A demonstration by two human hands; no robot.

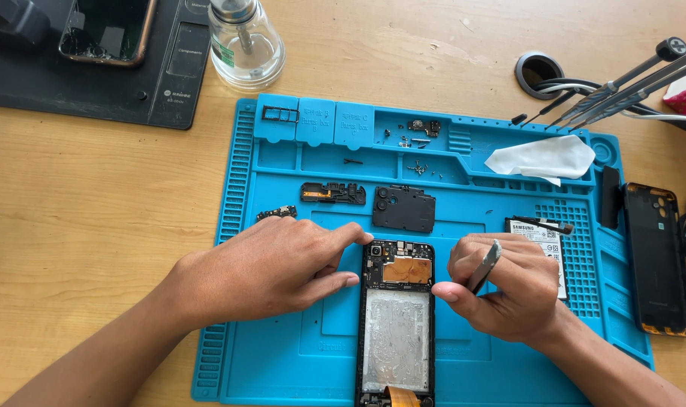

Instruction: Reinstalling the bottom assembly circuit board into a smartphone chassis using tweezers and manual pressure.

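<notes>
Phone with its back cover off, a black-framed opened handset (396, 320) showing a silvery bare battery bay and a copper-coloured shield near its top, lies face down on the bright blue silicone repair mat (283, 354). Its long axis runs straight away from the person, camera end farthest, and its bottom end with an orange flex strip (400, 395) sits at the lower edge of the view.

Both hands flank the top end of the handset. The left hand (271, 267) lies flat on the mat to the phone's left, fingers loosely extended and holding nothing, with the forefinger tip touching the frame's upper left corner. The right hand (509, 290) sits just to the right of the frame, fingers curled closed around slim metal tweezers (485, 265). The tool's end angles down and inward toward the phone's upper right edge, though thumb and fingers hide the tip, so I cannot tell whether it touches. Each hand is about equally close, and the work area lies between them, inward from the right grip.

Farther out on the mat lie a black plastic inner cover plate (404, 209), a smaller black speaker module (332, 193), and a white-labelled battery (543, 237) partly behind the right hand. A black back cover (657, 260) rests on the pale wooden table (87, 203) at the mat's right edge.
</notes>
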